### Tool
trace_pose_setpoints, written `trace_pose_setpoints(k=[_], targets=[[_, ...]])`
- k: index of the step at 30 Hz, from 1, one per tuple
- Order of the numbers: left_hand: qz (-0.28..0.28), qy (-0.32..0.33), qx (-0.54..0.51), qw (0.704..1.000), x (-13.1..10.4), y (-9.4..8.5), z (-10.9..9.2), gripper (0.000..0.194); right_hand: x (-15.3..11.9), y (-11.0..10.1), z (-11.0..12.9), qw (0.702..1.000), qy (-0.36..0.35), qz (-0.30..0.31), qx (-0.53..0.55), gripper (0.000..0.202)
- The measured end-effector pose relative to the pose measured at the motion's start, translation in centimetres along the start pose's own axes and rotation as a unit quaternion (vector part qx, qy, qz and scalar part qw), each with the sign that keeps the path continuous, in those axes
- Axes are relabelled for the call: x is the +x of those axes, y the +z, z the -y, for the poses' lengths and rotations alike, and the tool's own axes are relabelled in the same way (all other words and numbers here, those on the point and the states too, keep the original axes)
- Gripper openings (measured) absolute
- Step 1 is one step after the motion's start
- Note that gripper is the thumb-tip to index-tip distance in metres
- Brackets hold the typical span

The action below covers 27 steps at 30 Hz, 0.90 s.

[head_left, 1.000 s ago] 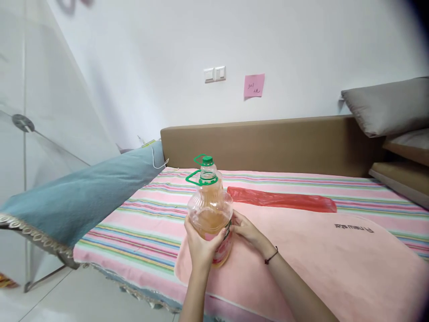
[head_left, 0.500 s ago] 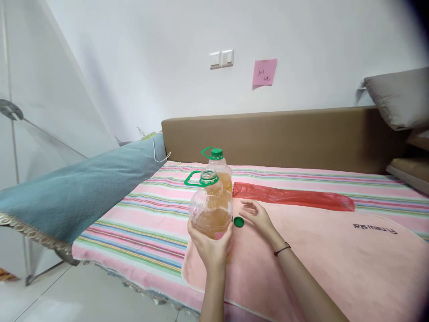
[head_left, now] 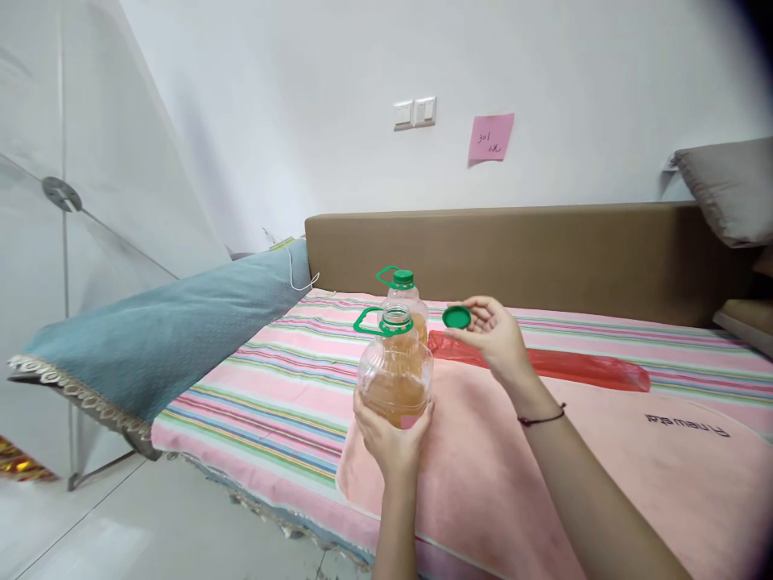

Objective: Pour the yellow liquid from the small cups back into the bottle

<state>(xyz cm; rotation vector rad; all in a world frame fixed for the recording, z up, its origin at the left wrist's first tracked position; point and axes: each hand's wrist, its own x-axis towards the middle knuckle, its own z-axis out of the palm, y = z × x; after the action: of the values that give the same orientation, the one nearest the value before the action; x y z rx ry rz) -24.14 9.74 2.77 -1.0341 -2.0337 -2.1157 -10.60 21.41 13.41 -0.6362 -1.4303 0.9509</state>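
My left hand (head_left: pixel 394 435) is wrapped around the lower part of a clear plastic bottle (head_left: pixel 395 366) that stands upright, uncapped, with amber liquid inside and a green carry handle at its neck. In my right hand (head_left: pixel 492 330) a green bottle cap (head_left: pixel 457 317) is pinched between thumb and fingers, its hollow inside facing me. The cap is held to the right of the open mouth, apart from it. Just behind stands a second bottle (head_left: pixel 406 300) of the same kind with a green cap on, partly hidden by the first.
A flattened red plastic bag (head_left: pixel 580 366) lies behind the pink mat (head_left: pixel 483 467) on the striped cover (head_left: pixel 271 379). A brown headboard (head_left: pixel 513 250) runs along the wall. To the left is a blue-covered armrest (head_left: pixel 181 314); at right sits a grey cushion (head_left: pixel 730 189).
My right hand has picked the green cap up off the pink mat and raised it beside the bottle's mouth. My left hand keeps its hold on the bottle. The view has shifted slightly.
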Motion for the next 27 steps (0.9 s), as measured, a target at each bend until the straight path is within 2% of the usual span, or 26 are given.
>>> trace_pose_setpoints(k=[2, 4, 6, 9, 13, 16, 21, 27], targets=[[0.001, -0.003, -0.001, 1.0, -0.1, 0.0, -0.1, 0.113, 1.7, 0.7, 3.8, 0.996, -0.006, 0.085, -0.001, 0.065], [0.002, -0.004, -0.002, 1.0, -0.1, 0.1, -0.1, 0.114, 2.7, 1.8, 6.6, 0.984, -0.002, 0.17, -0.043, 0.065], [0.003, -0.003, -0.001, 1.0, -0.2, 0.1, -0.1, 0.115, 3.5, 3.0, 8.3, 0.971, -0.015, 0.218, -0.097, 0.063], [0.002, 0.0, 0.008, 1.0, -0.2, 0.0, 0.1, 0.116, 4.7, 4.5, 9.7, 0.944, -0.05, 0.272, -0.18, 0.05], [0.006, 0.009, 0.017, 1.0, -0.2, -0.1, 0.3, 0.116, 6.5, 5.4, 11.5, 0.869, -0.113, 0.394, -0.276, 0.038], [0.012, 0.013, 0.012, 1.0, -0.2, -0.1, 0.5, 0.114, 7.5, 5.5, 12.8, 0.82, -0.125, 0.478, -0.289, 0.034], [0.014, 0.011, 0.003, 1.0, -0.1, -0.1, 0.7, 0.113, 8.1, 5.7, 13.9, 0.794, -0.091, 0.535, -0.276, 0.027], [0.007, 0.022, -0.005, 1.0, 0.0, 0.0, 1.0, 0.116, 8.2, 6.7, 13.7, 0.785, -0.108, 0.489, -0.364, 0.036]])
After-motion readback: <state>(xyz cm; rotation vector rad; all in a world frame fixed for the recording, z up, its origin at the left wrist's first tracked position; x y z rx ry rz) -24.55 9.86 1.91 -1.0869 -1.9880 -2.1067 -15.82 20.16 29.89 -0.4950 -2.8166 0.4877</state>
